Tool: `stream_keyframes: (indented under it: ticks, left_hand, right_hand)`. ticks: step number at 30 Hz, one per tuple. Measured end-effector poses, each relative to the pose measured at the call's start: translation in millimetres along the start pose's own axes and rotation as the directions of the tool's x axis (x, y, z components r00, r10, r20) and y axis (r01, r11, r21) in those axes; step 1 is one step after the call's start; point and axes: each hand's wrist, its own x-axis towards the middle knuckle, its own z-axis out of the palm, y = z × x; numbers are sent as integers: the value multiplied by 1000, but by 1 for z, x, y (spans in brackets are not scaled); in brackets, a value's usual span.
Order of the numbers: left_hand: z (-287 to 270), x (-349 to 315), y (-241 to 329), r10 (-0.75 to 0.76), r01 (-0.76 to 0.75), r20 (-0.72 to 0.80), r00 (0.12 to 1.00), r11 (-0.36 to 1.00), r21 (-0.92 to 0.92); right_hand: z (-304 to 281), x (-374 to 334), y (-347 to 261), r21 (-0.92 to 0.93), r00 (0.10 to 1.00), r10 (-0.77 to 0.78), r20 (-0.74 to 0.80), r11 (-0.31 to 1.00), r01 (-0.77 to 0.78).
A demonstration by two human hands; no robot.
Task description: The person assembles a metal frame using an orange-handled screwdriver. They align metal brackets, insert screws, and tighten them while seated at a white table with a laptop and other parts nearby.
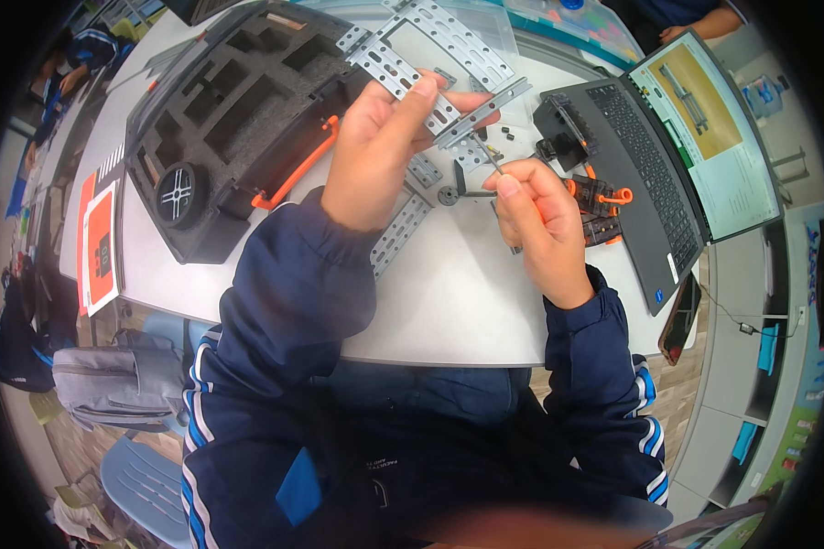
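Observation:
My left hand (380,146) pinches a frame of perforated grey metal plates (462,46) between thumb and fingers, above the table's far middle. One slotted channel crosses the frame's lower right corner. My right hand (547,224) is closed on a thin metal rod (492,159), like a hex key or slim screwdriver. The rod's far end meets the frame's lower corner; whether it sits in a screw cannot be told. Beneath my hands lie a perforated strip (401,233), a small dark round part (447,196) and several tiny fasteners.
A black foam-lined case (247,101) with an orange handle and a wheel (182,194) stands left. At right, an open laptop (655,156) sits beside black-and-orange parts (600,206). Booklets (101,242) lie far left, a phone (680,316) right. Other people are at the edges.

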Motion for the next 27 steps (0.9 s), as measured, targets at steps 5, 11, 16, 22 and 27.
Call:
stream_keyframes:
  ticks: [5, 11, 16, 22, 27]
  left_hand:
    - [-4, 3, 1, -39, 40, -54, 998, 999, 28]
    - [-5, 2, 0, -84, 85, -13, 996, 996, 11]
    - [-4, 3, -1, -95, 96, -37, 995, 995, 27]
    - [0, 2, -2, -27, 30, -43, 999, 998, 58]
    - [2, 0, 0, -12, 13, -15, 1000, 999, 32]
  right_hand:
    - [1, 0, 0, 53, 1000, -4, 23, 999, 3]
    - [0, 0, -1, 74, 999, 10, 32, 997, -12]
    - [1, 0, -1, 29, 1000, 4, 16, 1000, -4]
    - [1, 1, -2, 114, 998, 45, 54, 992, -50]
    - [1, 2, -7, 53, 995, 63, 83, 996, -68]
